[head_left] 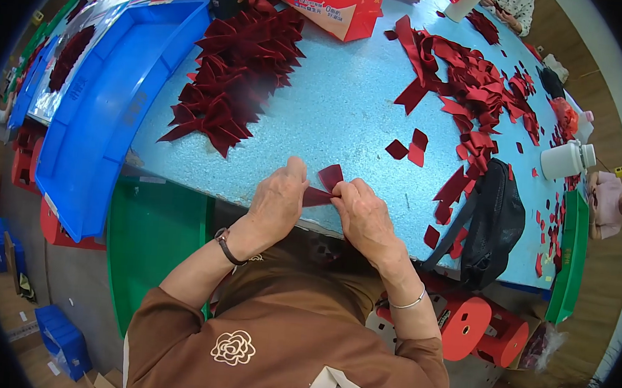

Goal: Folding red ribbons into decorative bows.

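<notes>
At the near edge of the table, my left hand (279,200) and my right hand (362,216) are close together, fingers closed in a pinch. Between them stretches a dark red ribbon piece (316,197); its ends are hidden by my fingers. A squarish red flap (330,176) shows just above my right fingertips; whether it belongs to the same ribbon I cannot tell. Ahead to the left lies a heap of dark red ribbon bows (236,73). Off to the right is a loose pile of red ribbon strips (474,79), with small red offcuts (416,148) nearer me.
A long blue tray (96,125) overhangs the left edge, above a green tray (156,244). A black bag (492,232) and a white bottle (566,160) stand at right. A red package (338,5) is at the back, and another person's hand (509,20) works at the far side.
</notes>
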`<state>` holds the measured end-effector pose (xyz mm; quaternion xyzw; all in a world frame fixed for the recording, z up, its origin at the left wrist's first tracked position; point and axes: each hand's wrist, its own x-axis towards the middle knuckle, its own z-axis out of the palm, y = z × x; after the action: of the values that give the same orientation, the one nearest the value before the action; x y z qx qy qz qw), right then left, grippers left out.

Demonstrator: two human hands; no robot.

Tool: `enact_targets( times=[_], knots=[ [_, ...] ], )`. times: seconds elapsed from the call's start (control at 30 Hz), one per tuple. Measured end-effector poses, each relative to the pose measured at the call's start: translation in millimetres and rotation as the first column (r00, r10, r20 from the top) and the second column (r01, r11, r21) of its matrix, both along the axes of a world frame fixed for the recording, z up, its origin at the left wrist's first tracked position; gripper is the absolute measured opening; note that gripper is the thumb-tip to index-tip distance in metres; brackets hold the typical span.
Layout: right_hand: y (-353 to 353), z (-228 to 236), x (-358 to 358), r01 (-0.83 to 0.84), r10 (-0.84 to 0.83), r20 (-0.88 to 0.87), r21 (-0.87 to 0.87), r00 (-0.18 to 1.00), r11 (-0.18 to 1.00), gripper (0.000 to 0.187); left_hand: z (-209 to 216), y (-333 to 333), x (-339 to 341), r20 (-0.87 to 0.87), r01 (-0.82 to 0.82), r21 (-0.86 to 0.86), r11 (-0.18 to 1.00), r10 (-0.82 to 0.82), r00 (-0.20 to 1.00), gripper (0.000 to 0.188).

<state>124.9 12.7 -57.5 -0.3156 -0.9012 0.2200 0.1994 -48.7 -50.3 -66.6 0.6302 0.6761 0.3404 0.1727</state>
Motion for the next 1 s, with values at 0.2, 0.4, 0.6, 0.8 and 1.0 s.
enact_targets(
  times=[0.2,0.4,0.6,0.8,1.0],
  knots=[
    [-2.2,5.7,20.2,0.013,-0.013,-0.014,-0.024,1.000,1.000,0.012,17.6,1.1,-0.3,-0.143,0.041,0.026,0.999,-0.036,0.989,0.017],
    [7.4,0.2,30.3,0.028,-0.028,0.000,-0.018,1.000,0.999,0.012,55.9,21.0,18.3,0.583,0.102,-0.128,0.986,-0.008,0.812,0.009],
    [10.9,-12.1,36.3,0.030,-0.033,-0.048,-0.059,0.998,0.998,0.010,16.5,16.4,20.3,0.472,0.223,-0.362,0.905,-0.028,0.881,0.009],
    [37.4,-3.1,64.9,-0.079,0.016,-0.253,-0.241,0.967,0.967,0.013,32.4,29.1,22.8,0.217,0.258,-0.221,0.940,-0.210,0.953,0.008],
    [21.6,18.6,103.8,0.079,-0.181,-0.384,-0.266,0.906,0.961,0.009,25.6,58.2,45.6,-0.112,0.642,0.241,0.728,-0.636,0.764,0.018]
  ],
)
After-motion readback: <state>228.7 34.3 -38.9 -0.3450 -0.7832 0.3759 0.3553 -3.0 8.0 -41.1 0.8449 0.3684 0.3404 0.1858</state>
